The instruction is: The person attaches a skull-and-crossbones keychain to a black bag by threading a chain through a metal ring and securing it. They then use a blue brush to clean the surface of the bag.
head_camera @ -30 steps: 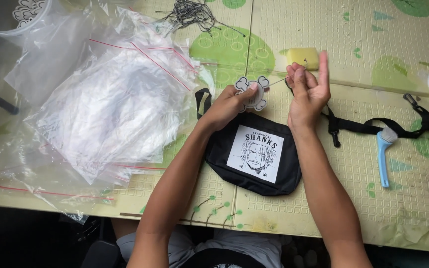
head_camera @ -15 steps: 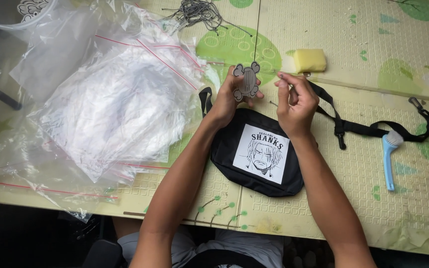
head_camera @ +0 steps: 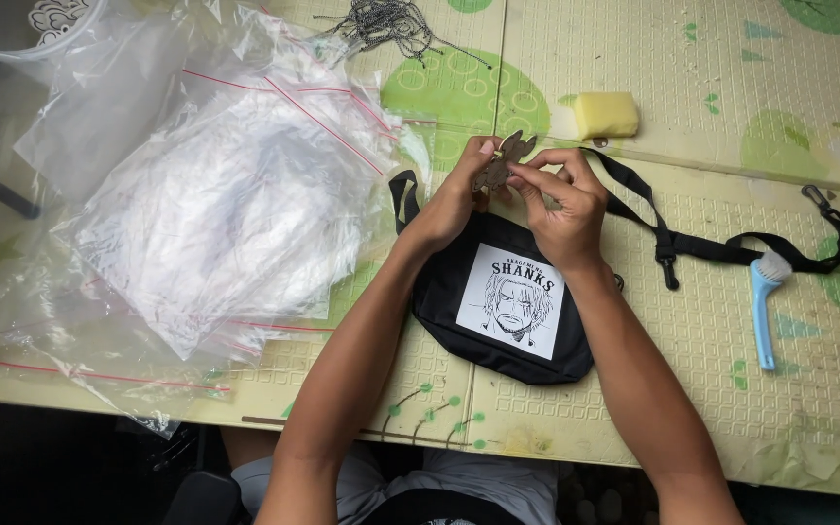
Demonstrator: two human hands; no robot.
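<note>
Both hands pinch a small flat charm just above the black pouch (head_camera: 498,301), mid-worktop: left hand (head_camera: 454,199) clamped on the charm (head_camera: 500,161), right hand (head_camera: 561,199) fingertips closed at its edge. Risk imo: thin piece w/ tiny grip area, could slip, drop onto the pouch or under the strap (head_camera: 692,238).

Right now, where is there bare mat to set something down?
Bare mat lies beyond the yellow sponge and below the blue brush. The left is crowded with plastic bags; both hands fill the middle above the black pouch.
</note>
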